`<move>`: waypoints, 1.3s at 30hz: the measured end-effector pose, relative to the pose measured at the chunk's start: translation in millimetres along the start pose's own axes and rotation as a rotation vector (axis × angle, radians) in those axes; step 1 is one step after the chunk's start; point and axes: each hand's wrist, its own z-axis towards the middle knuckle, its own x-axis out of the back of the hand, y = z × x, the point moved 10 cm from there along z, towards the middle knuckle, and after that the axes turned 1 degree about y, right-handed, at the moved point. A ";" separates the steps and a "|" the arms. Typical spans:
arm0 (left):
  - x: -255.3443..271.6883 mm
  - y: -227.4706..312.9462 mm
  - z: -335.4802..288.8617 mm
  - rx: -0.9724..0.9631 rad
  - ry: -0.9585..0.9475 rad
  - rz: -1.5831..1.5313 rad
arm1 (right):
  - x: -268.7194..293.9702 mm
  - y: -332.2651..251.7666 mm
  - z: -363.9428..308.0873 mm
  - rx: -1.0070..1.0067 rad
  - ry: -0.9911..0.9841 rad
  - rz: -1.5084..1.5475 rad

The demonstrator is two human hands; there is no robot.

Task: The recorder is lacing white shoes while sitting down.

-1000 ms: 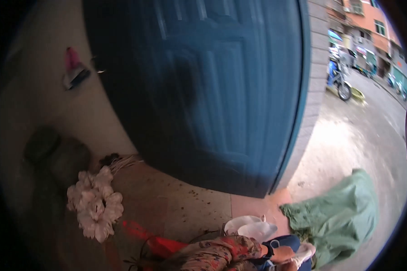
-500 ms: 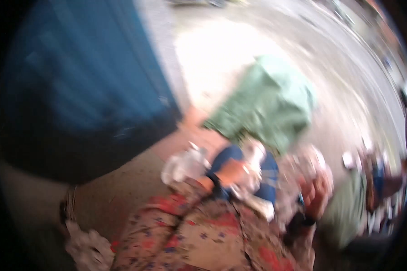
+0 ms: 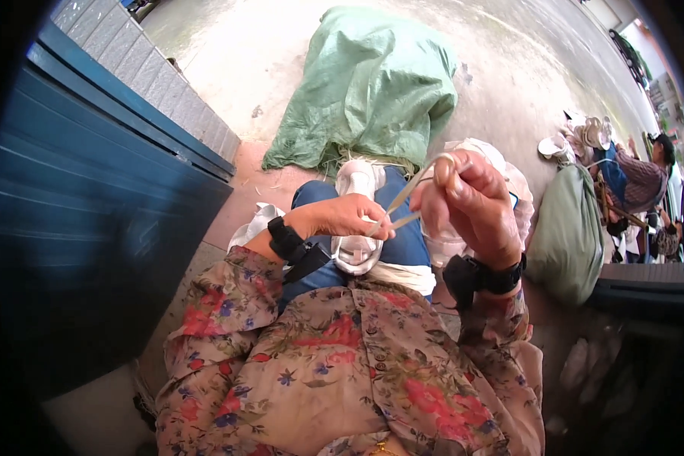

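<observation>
A thin, pale, flat strip runs in a narrow loop between my two hands, above my lap. My left hand pinches its lower end, fingers closed. Higher and to the right, my right hand grips the upper part between thumb and fingers. Under the strip, a whitish shoe-shaped piece lies lengthwise between my blue-trousered knees, its middle partly hidden by my left hand. A bundle of cream strips rests across my right thigh. Both wrists wear black bands.
A large green sack with straw at its mouth stands ahead of my knees. A blue door is at left. Pale plastic bags sit by my right knee, beside an olive sack. Another person sits at far right near white pieces.
The view has turned and sharpened from a blur. My right hand, earlier low and well apart on the right, is now raised closer to my left, with the strip stretched between them.
</observation>
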 end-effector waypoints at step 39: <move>45.4 -90.0 -94.0 0.222 0.856 0.403 | 112.7 185.4 -66.0 -0.163 0.411 -1.634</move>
